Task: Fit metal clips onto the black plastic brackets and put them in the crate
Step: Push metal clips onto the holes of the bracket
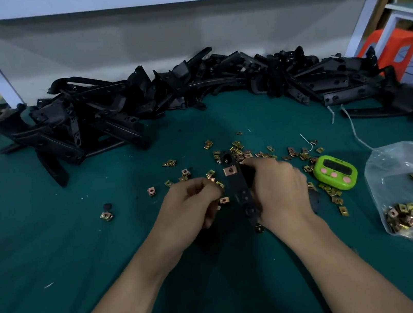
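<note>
Clip-fitting was the step in hand. The right hand (278,188) had its fingers wrapped round one black bracket (242,191), held just above the green counter (52,248) at the middle of the view. One copper clip (230,171) already sat on the bracket's upper end. The left hand (194,207) was close beside it, fingers curled in, with a second clip (224,200) right at their tips; pinched or only lying there, it couldn't be told.

The loose clips (236,148) were scattered just beyond both hands, and the pile of brackets (138,107) lay well behind them along the back edge. No crate was in view.

The next move probably called for lining that second clip up with a free edge lower on the bracket and pushing it on squarely while the right hand braced the part.
</note>
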### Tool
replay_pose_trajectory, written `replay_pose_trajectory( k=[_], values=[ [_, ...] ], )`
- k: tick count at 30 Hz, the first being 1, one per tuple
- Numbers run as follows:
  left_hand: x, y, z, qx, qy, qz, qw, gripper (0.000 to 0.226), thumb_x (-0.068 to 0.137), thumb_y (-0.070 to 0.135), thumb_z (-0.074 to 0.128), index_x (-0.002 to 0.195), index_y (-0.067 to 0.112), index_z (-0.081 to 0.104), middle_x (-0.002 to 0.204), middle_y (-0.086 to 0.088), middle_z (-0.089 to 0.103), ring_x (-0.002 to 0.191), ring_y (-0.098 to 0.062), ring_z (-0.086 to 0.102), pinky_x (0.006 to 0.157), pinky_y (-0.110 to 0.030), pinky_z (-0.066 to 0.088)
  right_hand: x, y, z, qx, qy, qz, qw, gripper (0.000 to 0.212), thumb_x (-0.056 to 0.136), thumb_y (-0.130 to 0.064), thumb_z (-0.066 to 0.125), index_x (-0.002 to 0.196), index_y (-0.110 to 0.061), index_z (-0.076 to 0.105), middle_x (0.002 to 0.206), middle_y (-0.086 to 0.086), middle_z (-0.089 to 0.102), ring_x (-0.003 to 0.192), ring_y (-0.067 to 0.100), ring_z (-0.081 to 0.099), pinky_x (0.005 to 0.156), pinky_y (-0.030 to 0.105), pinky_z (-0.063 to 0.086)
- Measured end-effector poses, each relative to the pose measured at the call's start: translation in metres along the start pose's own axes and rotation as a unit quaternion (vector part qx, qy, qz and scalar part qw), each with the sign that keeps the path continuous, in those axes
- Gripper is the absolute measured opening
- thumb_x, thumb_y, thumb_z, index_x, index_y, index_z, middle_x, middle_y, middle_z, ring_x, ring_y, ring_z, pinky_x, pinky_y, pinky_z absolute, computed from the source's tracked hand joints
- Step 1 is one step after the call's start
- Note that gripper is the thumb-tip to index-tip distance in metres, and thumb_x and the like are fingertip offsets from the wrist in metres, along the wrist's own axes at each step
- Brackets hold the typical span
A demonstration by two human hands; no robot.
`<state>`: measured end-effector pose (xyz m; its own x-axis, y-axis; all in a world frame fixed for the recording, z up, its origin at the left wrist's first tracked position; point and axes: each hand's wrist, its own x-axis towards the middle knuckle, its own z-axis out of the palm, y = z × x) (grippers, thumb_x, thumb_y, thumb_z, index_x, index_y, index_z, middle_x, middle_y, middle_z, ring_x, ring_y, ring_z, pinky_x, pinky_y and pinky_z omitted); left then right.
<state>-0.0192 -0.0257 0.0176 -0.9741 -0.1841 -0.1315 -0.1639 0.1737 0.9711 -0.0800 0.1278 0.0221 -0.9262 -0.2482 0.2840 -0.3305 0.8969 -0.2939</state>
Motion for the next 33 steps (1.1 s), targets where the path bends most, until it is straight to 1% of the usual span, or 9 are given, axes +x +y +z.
replay_pose_trajectory(
  k=[3,10,13,16,20,24,28,31,33],
  values=[
    [-0.005,0.005,0.004,-0.053,-0.059,0.021,0.997,0.029,0.096,0.015,0.065,0.067,0.019,0.067,0.059,-0.001,0.058,0.050,-0.014,0.050,0.046,-0.017,0.037,0.003,0.003,-0.001,-0.026,0.007,0.050,0.998,0.028,0.077,-0.014,0.070,0.100,-0.031,0.067,0.087,0.000,0.072,0.083,0.033,0.066,0.065,0.032,0.031],
    [-0.007,0.006,0.002,-0.097,-0.053,0.028,0.993,0.026,0.091,0.014,0.072,0.066,0.017,0.076,0.062,-0.006,0.064,0.054,-0.016,0.057,0.049,-0.020,0.042,0.002,0.002,-0.003,-0.053,0.024,0.043,0.997,0.022,0.080,-0.016,0.069,0.096,-0.029,0.064,0.086,0.000,0.072,0.083,0.032,0.066,0.063,0.032,0.028],
    [-0.008,0.006,0.002,-0.088,-0.056,0.028,0.994,0.026,0.089,0.016,0.073,0.064,0.017,0.076,0.061,-0.007,0.064,0.052,-0.016,0.056,0.048,-0.020,0.042,0.001,0.002,-0.003,-0.071,0.033,0.036,0.996,0.022,0.080,-0.012,0.068,0.093,-0.029,0.061,0.084,-0.001,0.070,0.077,0.031,0.063,0.063,0.032,0.027],
    [-0.007,0.005,0.002,-0.082,-0.059,0.029,0.994,0.028,0.090,0.015,0.074,0.062,0.018,0.075,0.059,-0.006,0.063,0.050,-0.016,0.056,0.047,-0.020,0.042,0.001,0.001,-0.003,-0.088,0.053,0.032,0.994,0.023,0.081,-0.010,0.067,0.089,-0.029,0.059,0.078,-0.003,0.066,0.064,0.026,0.047,0.061,0.031,0.026],
    [-0.008,0.005,0.000,-0.081,-0.052,0.023,0.995,0.024,0.083,0.021,0.081,0.061,0.016,0.074,0.056,-0.007,0.062,0.046,-0.017,0.054,0.043,-0.021,0.040,0.000,-0.001,0.001,-0.103,0.047,0.013,0.993,0.028,0.077,-0.008,0.070,0.094,-0.029,0.060,0.080,-0.004,0.067,0.072,0.024,0.061,0.061,0.030,0.026],
    [-0.009,0.005,0.001,-0.098,-0.042,0.012,0.994,0.022,0.074,0.029,0.078,0.058,0.014,0.072,0.053,-0.008,0.059,0.041,-0.017,0.051,0.040,-0.021,0.037,0.000,-0.002,0.005,-0.076,0.014,-0.015,0.997,0.032,0.071,-0.024,0.076,0.098,-0.027,0.059,0.085,-0.004,0.068,0.079,0.026,0.066,0.063,0.030,0.030],
    [-0.013,0.006,0.002,-0.116,-0.043,-0.001,0.992,0.025,0.079,0.025,0.082,0.058,0.015,0.071,0.052,-0.007,0.058,0.041,-0.016,0.050,0.039,-0.021,0.036,-0.002,-0.004,0.009,-0.054,0.017,-0.038,0.998,0.020,0.071,-0.029,0.065,0.087,-0.024,0.053,0.078,-0.001,0.066,0.073,0.031,0.065,0.060,0.031,0.029],
    [-0.014,0.005,0.003,-0.108,-0.046,-0.018,0.993,0.032,0.085,0.020,0.078,0.054,0.018,0.069,0.053,-0.006,0.059,0.041,-0.015,0.050,0.039,-0.021,0.037,-0.004,-0.008,0.014,-0.082,-0.012,-0.058,0.995,0.024,0.070,-0.028,0.065,0.084,-0.025,0.045,0.082,-0.002,0.066,0.075,0.029,0.065,0.062,0.032,0.031],
    [-0.015,0.005,0.004,-0.109,-0.050,-0.026,0.992,0.033,0.086,0.020,0.076,0.054,0.018,0.069,0.053,-0.007,0.059,0.041,-0.015,0.051,0.039,-0.020,0.037,-0.006,-0.010,0.016,-0.088,-0.021,-0.062,0.994,0.021,0.075,-0.028,0.065,0.085,-0.026,0.046,0.084,-0.004,0.066,0.077,0.026,0.066,0.063,0.032,0.034]
  ],
)
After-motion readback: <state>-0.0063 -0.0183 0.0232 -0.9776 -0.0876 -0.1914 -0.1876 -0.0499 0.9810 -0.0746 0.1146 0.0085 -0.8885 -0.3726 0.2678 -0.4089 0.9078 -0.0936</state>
